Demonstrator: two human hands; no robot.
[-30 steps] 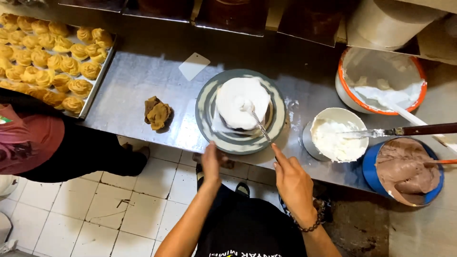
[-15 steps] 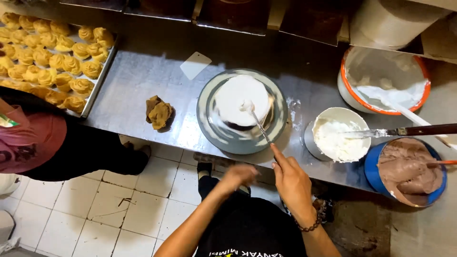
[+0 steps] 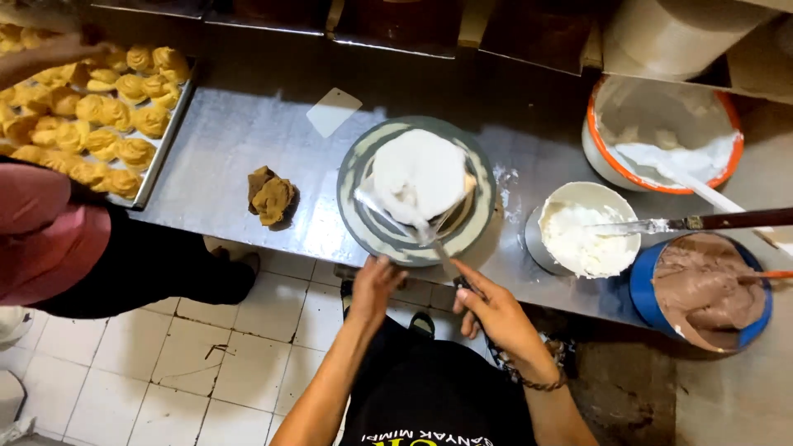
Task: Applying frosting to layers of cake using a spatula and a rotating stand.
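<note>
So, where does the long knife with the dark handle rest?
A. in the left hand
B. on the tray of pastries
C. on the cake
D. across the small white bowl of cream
D: the knife lies across the rim of the white bowl, its blade over the cream, its handle pointing right.

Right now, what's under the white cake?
The white cake sits on a round grey turntable, which rests on the steel counter. Whatever lies directly beneath the cake is covered by frosting.
</note>
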